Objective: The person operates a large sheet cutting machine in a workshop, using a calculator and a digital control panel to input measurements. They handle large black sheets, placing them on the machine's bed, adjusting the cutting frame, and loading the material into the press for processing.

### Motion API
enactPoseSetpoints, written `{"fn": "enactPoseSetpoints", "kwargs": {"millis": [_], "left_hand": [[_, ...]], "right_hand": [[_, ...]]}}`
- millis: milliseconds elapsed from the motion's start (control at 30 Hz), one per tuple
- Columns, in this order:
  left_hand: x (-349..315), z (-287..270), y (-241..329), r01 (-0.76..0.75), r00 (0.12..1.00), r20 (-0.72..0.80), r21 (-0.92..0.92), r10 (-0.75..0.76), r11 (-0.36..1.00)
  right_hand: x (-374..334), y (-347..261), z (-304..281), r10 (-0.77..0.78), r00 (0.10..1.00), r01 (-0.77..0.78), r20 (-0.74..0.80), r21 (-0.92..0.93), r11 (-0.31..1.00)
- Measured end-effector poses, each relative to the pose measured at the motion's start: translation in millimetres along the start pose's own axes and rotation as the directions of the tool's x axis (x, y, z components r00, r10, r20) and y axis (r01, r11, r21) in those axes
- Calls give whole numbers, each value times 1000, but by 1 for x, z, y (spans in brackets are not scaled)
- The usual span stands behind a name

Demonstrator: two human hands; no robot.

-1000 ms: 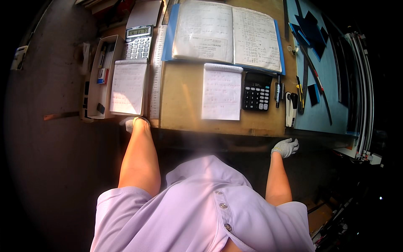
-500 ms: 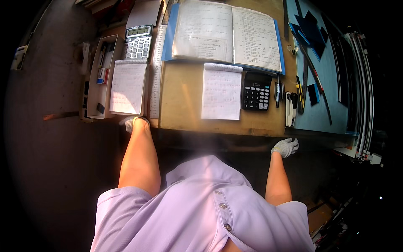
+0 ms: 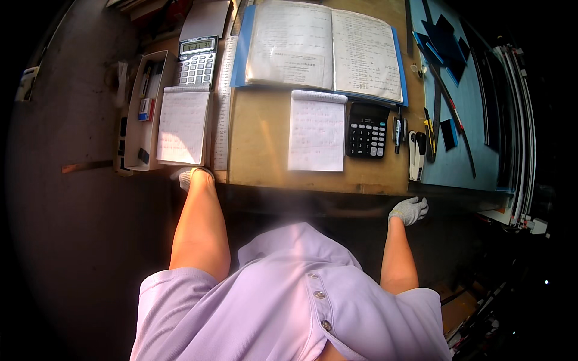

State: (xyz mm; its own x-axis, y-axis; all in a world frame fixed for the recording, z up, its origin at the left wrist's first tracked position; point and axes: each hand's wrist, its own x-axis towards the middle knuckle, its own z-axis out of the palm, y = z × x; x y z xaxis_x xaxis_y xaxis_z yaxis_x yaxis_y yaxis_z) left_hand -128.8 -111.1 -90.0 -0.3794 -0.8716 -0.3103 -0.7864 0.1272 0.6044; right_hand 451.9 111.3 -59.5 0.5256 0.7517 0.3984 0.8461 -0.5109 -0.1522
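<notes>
My left hand (image 3: 194, 177), in a pale knit glove, is at the table's front edge, just below a notepad (image 3: 182, 129) of handwritten sheets; its fingers are mostly hidden. At the front edge on the other side, my right hand (image 3: 409, 210) wears a grey-white glove. Its fingers stretch out to the right, with nothing visible in them. Nearest above it is a white and black stapler (image 3: 416, 157), not touched. In the middle lie a second notepad (image 3: 316, 132) and a black calculator (image 3: 368, 132).
An open blue folder (image 3: 295, 45) of written pages lies behind. On the left are a grey calculator (image 3: 197, 66), a long ruler (image 3: 223, 114) and an open box (image 3: 137, 150). Rightward lie a pen (image 3: 398, 135), a yellow utility knife (image 3: 429, 129) and dark strips (image 3: 451, 99) on a blue surface.
</notes>
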Motion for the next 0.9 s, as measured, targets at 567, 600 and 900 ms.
{"fn": "enactPoseSetpoints", "kwargs": {"millis": [567,600,900], "left_hand": [[-27,-31,15,-13,996,85,74,7,997],[-25,-31,15,-12,996,86,76,6,997],[-16,-27,8,27,992,118,116,-41,993]], "right_hand": [[0,-3,-5,22,998,-22,65,7,1000],[0,-5,-4,18,998,-19,66,8,1000],[12,2,-5,152,988,-154,21,194,969]]}}
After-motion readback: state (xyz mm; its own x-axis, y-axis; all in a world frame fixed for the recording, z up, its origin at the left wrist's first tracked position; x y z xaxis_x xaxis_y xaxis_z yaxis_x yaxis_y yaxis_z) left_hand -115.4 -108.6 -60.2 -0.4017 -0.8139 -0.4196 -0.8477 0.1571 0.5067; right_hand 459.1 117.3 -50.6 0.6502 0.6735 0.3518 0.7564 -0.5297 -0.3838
